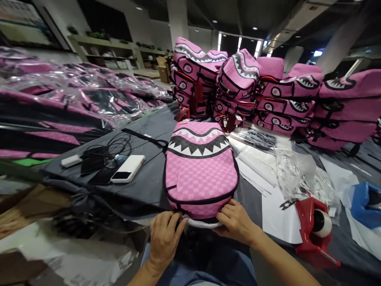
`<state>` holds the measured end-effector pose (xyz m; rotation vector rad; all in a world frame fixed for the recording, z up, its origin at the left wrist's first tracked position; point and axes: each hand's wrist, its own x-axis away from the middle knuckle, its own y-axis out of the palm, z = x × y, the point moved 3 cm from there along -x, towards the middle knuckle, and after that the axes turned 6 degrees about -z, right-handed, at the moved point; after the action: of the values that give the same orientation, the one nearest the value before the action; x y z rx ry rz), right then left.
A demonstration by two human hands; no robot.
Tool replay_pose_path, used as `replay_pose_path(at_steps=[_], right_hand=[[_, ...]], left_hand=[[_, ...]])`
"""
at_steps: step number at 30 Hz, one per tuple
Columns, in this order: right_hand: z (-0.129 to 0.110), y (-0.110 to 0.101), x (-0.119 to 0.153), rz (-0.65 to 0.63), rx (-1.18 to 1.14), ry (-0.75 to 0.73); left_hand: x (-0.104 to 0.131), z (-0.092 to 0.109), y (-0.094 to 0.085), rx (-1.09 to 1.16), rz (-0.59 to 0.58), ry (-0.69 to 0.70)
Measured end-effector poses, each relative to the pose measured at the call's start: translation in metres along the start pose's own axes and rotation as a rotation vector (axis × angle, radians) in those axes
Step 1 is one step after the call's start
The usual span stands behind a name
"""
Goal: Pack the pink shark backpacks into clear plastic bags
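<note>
A pink checkered backpack (202,174) with a black-and-white shark-mouth print lies front side up at the table's near edge, its bottom toward me. My left hand (166,234) is closed at its lower left corner, thumb and fingers pinching the edge. At the lower right corner, my right hand (235,222) grips the edge with bent fingers. Between the hands a white strip (202,224) shows under the backpack's bottom; what it belongs to is unclear. A black strap (145,138) stretches from the backpack's left side across the table.
Stacked pink backpacks (244,79) stand behind. Plastic-wrapped ones (89,99) fill the left. A white power bank (128,169) and black cables (119,147) lie left. Rightward are white paper sheets (279,218), clear plastic bags (297,171), a red tape dispenser (309,222) and a blue one (366,202).
</note>
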<state>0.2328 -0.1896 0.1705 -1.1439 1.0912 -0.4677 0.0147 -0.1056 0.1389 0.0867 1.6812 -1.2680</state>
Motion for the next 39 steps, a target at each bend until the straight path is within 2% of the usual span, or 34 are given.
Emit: replay_pose_path(at_steps=[5, 7, 12, 16, 23, 27, 30, 32, 34, 35, 37, 39], right_hand=[[0.001, -0.002, 0.000, 0.007, -0.025, 0.007], [0.001, -0.003, 0.000, 0.024, -0.015, -0.003], [0.001, -0.006, 0.000, 0.033, -0.001, -0.027], [0.001, -0.009, -0.002, 0.039, 0.006, -0.012], [-0.004, -0.009, -0.007, 0.090, 0.005, 0.022], [-0.006, -0.005, -0.007, 0.114, 0.089, 0.049], [-0.007, -0.001, -0.004, 0.106, 0.182, 0.019], [-0.007, 0.001, 0.001, 0.099, 0.242, -0.030], [-0.007, 0.003, 0.005, 0.095, 0.275, -0.078], [-0.007, 0.003, 0.006, 0.100, 0.282, -0.088], [-0.006, 0.002, 0.009, 0.131, 0.286, -0.088], [-0.005, 0.001, 0.010, 0.175, 0.282, -0.077]], left_hand=[[-0.008, 0.002, 0.000, 0.021, 0.101, 0.126], [-0.010, 0.002, 0.001, 0.048, 0.097, 0.163], [-0.014, -0.003, 0.004, 0.130, 0.076, 0.142], [-0.009, -0.015, 0.011, 0.159, 0.076, 0.179], [0.005, -0.027, 0.024, 0.165, 0.161, 0.222], [0.003, -0.031, 0.013, 0.183, 0.140, 0.243], [-0.005, -0.028, -0.006, 0.251, 0.083, 0.201], [-0.013, -0.018, -0.020, 0.355, 0.074, 0.148], [-0.025, 0.001, -0.028, 0.505, 0.007, 0.142], [-0.033, 0.012, -0.028, 0.587, -0.067, 0.159], [-0.051, 0.035, -0.019, 0.761, -0.324, 0.139], [-0.068, 0.051, 0.002, 0.943, -0.650, 0.007]])
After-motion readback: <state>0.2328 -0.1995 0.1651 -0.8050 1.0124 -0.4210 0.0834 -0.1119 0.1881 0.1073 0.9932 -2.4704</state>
